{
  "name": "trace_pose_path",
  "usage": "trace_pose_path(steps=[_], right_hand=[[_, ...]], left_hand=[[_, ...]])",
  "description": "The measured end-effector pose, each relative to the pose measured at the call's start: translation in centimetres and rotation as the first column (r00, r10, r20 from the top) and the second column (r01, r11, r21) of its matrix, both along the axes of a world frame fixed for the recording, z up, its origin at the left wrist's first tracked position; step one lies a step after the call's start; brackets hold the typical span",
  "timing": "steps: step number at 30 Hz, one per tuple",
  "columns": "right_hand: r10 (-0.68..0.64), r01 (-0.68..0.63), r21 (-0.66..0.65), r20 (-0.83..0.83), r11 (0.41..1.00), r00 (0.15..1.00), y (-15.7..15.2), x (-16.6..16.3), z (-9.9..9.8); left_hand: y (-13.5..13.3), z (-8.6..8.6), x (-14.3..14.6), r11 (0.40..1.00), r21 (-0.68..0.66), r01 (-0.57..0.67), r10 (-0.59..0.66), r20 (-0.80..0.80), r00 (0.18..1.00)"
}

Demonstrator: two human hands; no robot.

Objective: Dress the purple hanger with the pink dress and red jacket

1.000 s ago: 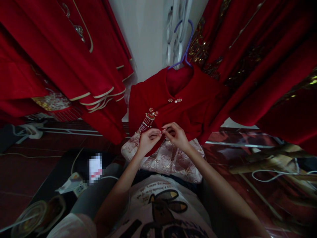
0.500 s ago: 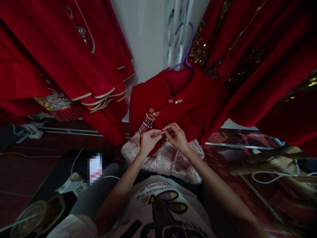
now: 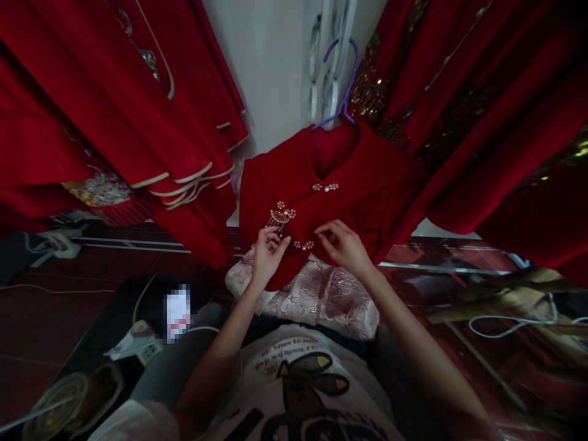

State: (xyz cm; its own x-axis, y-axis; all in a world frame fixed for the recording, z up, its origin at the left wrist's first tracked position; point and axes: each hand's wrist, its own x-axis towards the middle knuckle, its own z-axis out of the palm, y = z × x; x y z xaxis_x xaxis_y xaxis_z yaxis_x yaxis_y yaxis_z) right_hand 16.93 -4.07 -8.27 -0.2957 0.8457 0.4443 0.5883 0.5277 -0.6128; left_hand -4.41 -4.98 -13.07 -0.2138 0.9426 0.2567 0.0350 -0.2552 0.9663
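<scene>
A red top (image 3: 294, 177) hangs in front of me on a purple hanger (image 3: 356, 67), its front facing me. Below its hem shows a pale pink brocade skirt (image 3: 312, 300). A beaded clasp (image 3: 325, 187) sits at the neck and a fan-shaped tassel brooch (image 3: 282, 214) on the chest. Between my hands, near the hem, is a lower beaded clasp (image 3: 303, 245). My left hand (image 3: 270, 254) is open beside that clasp, its fingertips over the brooch's tassels. On the clasp's other side my right hand (image 3: 344, 246) is open, fingers loosely bent, holding nothing.
Red garments (image 3: 184, 122) with pale edging hang at the left, and sequinned red ones (image 3: 450, 122) at the right. A power strip (image 3: 149, 343) and a plastic cup (image 3: 55, 404) stand on a dark surface at lower left. Brown wrapping and white cord (image 3: 500, 320) lie at right.
My hands have let go of the lower clasp and moved apart, the left toward the tassel brooch and the right to the right. The clasp now shows on the red top.
</scene>
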Motion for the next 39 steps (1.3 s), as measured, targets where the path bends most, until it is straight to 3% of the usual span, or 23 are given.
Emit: trace_pose_path(steps=[4,7,11,15,20,31,34,36,39], right_hand=[[-0.030,0.030,-0.008,-0.095,1.000,0.995,0.0,1.3,1.3],[-0.023,0.018,-0.044,-0.111,0.999,0.994,-0.1,1.1,1.4],[0.034,-0.040,-0.091,-0.063,0.995,0.997,0.0,0.6,0.3],[0.123,-0.114,-0.251,0.019,0.961,0.992,0.5,0.2,-1.8],[0.115,-0.130,-0.259,-0.071,0.957,0.991,0.9,-0.5,-3.0],[0.103,-0.187,-0.334,-0.252,0.924,0.962,0.7,-1.0,-3.2],[0.097,-0.182,-0.345,-0.248,0.921,0.964,0.7,-0.7,-2.7],[0.124,-0.208,-0.361,-0.243,0.909,0.962,0.6,-0.3,-2.2],[0.201,-0.281,-0.394,-0.232,0.875,0.952,0.5,0.6,-1.3]], left_hand=[[-0.6,0.5,-0.4,1.000,0.024,0.007,-0.006,-0.053,0.999],[-1.4,0.4,0.3,0.995,0.005,0.095,-0.092,-0.224,0.970],[-2.4,-0.1,1.6,0.991,0.047,0.123,-0.084,-0.490,0.868],[-2.5,-0.3,2.0,0.989,0.103,0.106,-0.024,-0.596,0.803],[-1.8,-0.3,1.7,0.984,0.123,0.129,-0.026,-0.620,0.784],[-2.3,-0.5,1.8,0.981,0.155,0.115,-0.023,-0.497,0.868],[-1.9,0.5,1.7,0.977,0.188,0.096,0.012,-0.507,0.862],[-1.2,1.7,1.2,0.966,0.256,0.030,0.111,-0.516,0.849],[0.7,4.1,-0.5,0.918,0.396,-0.038,0.290,-0.600,0.745]])
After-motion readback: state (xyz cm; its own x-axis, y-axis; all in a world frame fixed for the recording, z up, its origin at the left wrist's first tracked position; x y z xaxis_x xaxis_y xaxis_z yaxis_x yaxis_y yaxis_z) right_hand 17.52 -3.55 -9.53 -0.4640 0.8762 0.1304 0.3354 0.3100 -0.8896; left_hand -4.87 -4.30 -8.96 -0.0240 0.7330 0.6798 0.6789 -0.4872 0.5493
